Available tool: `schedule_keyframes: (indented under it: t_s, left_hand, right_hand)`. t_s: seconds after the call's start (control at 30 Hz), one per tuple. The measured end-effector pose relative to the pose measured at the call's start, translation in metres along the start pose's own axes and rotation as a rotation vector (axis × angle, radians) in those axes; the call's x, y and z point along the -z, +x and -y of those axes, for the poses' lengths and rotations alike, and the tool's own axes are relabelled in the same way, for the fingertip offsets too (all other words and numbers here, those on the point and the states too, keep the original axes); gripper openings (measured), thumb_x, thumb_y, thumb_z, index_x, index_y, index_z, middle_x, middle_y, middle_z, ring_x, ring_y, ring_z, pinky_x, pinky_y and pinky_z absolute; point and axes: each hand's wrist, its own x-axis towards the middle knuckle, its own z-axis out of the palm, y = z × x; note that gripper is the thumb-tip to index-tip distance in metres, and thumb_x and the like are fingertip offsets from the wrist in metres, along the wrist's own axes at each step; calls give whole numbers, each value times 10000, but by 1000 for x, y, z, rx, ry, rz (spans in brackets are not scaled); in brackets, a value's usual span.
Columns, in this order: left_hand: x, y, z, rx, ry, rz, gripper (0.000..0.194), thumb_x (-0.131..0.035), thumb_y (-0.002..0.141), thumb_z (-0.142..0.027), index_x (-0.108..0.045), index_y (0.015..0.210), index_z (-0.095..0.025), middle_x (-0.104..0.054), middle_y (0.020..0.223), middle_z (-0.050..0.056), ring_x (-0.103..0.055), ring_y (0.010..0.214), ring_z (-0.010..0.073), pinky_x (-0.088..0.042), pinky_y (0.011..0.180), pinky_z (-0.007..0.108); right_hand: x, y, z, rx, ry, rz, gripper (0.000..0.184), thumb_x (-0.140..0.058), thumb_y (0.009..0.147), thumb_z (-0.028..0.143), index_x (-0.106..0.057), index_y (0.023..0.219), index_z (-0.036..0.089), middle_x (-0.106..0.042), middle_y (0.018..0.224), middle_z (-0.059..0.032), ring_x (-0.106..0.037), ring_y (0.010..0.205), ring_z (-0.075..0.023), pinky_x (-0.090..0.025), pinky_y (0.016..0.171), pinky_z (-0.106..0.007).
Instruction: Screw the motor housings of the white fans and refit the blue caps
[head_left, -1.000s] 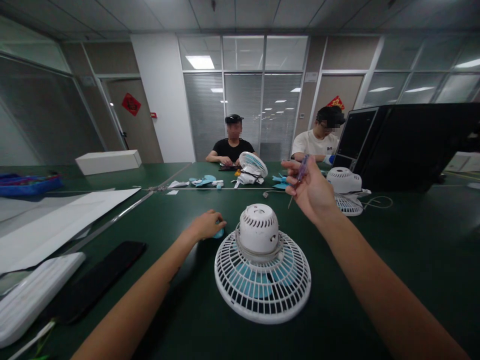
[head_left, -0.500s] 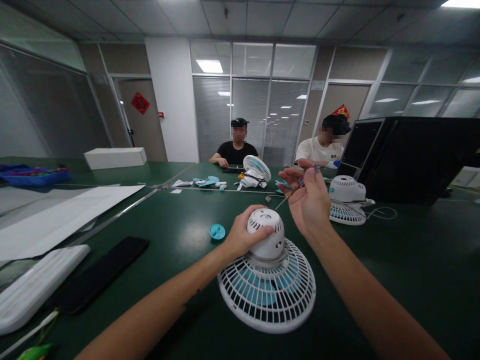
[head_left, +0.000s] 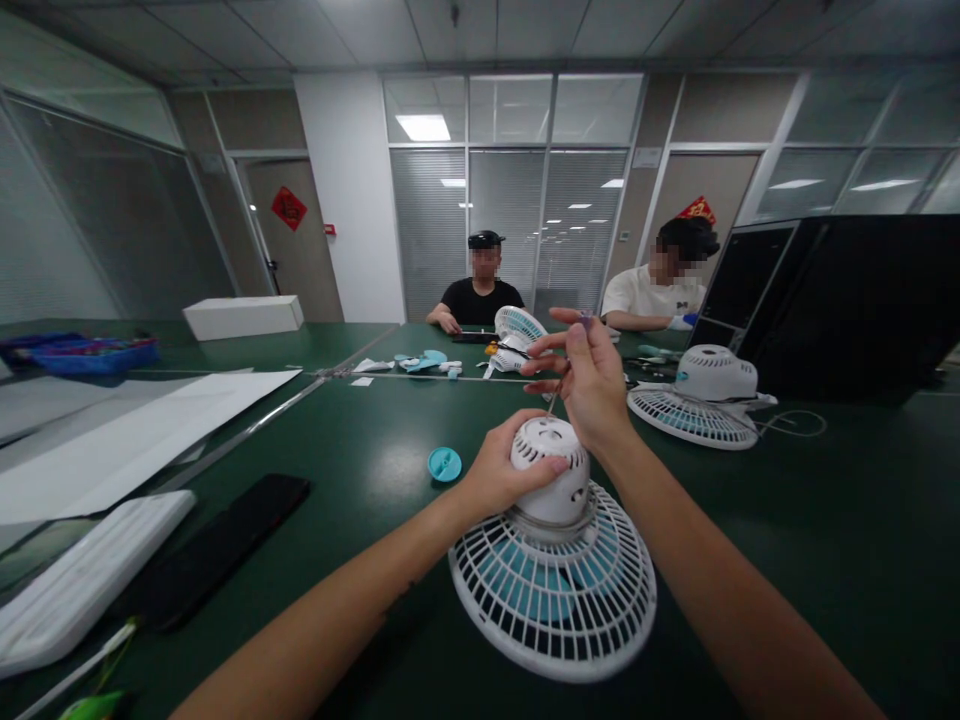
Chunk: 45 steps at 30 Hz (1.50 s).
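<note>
Head view: left hand [head_left: 499, 470] grasps the rounded white motor housing [head_left: 551, 470] of a white plastic fan with a round slatted cage and light-blue blades [head_left: 551, 600]; thumb across the near face, fingers round the left side. Fan sits near, right of centre, cage down on the dark green table [head_left: 375, 430], housing on top.

Right hand [head_left: 589, 390] is above and just right of the housing, gripping a thin screwdriver with metal shaft and purple handle [head_left: 553, 403]; handle mostly hidden by the hand, some fingers extended. Shaft slants down to the housing top; cannot tell if the tip touches.

Left of the fan, apart from it: small round light-blue plastic part [head_left: 445, 464]. Further left, near side: flat black rectangular object [head_left: 225, 540], long white plastic bar [head_left: 97, 575], white paper sheets [head_left: 172, 430]. Far left: long white box [head_left: 244, 318], blue tray [head_left: 97, 353].

Right, farther: second white fan, cage down [head_left: 716, 375], beside a big black boxy object [head_left: 885, 310]. Far centre: third white fan, tilted [head_left: 519, 325], near a person in a black shirt [head_left: 484, 300]. Far right: person in a white shirt [head_left: 634, 292].
</note>
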Motion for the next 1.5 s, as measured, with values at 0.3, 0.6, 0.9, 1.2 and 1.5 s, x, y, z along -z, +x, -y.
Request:
schedule_keyframes:
  t_s: [0.3,0.6,0.9,1.2,1.5]
  left_hand:
    - [1,0,-3,-10,22,7,507,-700,703,-419,-584,1116,-150,-683,1030,84,-628,960,263,-489,907,405]
    - [1,0,-3,-18,31,11,502,-704,715,-418,-584,1117,-142,-683,1035,90,-630,961,266,-494,908,413]
    - [1,0,1,-26,44,9,475,-714,724,-400,-578,1112,-163,-682,1042,77,-625,957,255,-496,914,411]
    - [1,0,-2,-24,47,9,495,-695,713,-424,-573,1109,-152,-677,1023,82,-621,939,255,-492,889,395]
    - [2,0,-4,-29,48,8,435,-701,720,-410,-591,1068,-173,-686,1000,60,-624,933,243,-489,883,365]
  right_hand:
    - [-4,-1,3,-76,-25,89,429,-603,825,604,-478,1015,240,-680,813,20,-696,651,-134,-548,470,-202]
    - [-4,0,0,-75,2,70,416,-603,825,600,-483,990,237,-691,832,19,-690,638,-124,-545,470,-200]
    - [-1,0,0,-66,15,44,384,-600,833,575,-470,986,248,-699,853,15,-695,647,-125,-557,481,-203]
    - [-3,0,1,-52,15,22,401,-606,819,590,-465,968,245,-701,829,19,-693,626,-126,-557,469,-207]
    - [-4,0,1,-103,-44,67,442,-624,790,624,-485,942,233,-704,802,22,-688,607,-116,-538,458,-189]
